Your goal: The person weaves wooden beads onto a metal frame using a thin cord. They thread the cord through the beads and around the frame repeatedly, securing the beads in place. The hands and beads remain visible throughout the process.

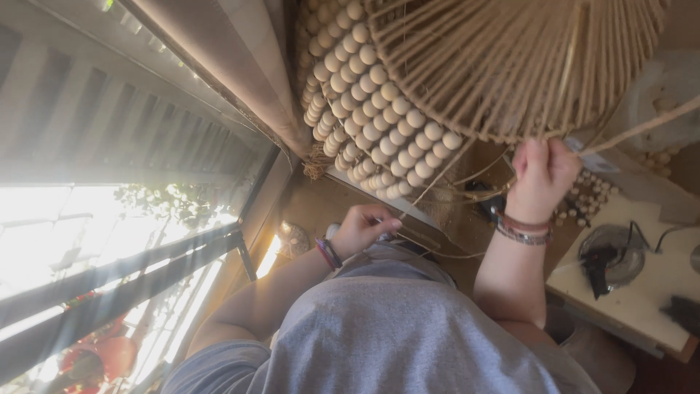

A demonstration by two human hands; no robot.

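Observation:
A large hanging piece of pale wooden beads (379, 109) and tan cords (510, 66) fills the top of the view. My right hand (543, 171) is raised to its lower edge, fingers closed around a bunch of the cords. One thicker cord (642, 128) runs away from that hand to the upper right. Lower down, near my grey shirt, my left hand (361, 230) is closed on a thin cord (430, 182) that leads up to the beaded part. Both wrists wear bracelets.
A pale worktable (642, 299) at the right carries a round metal dish (620, 252) with a black tool (599, 268) on it. Loose wooden beads (587, 197) lie behind it. A bright barred window (109, 241) with plants is at the left.

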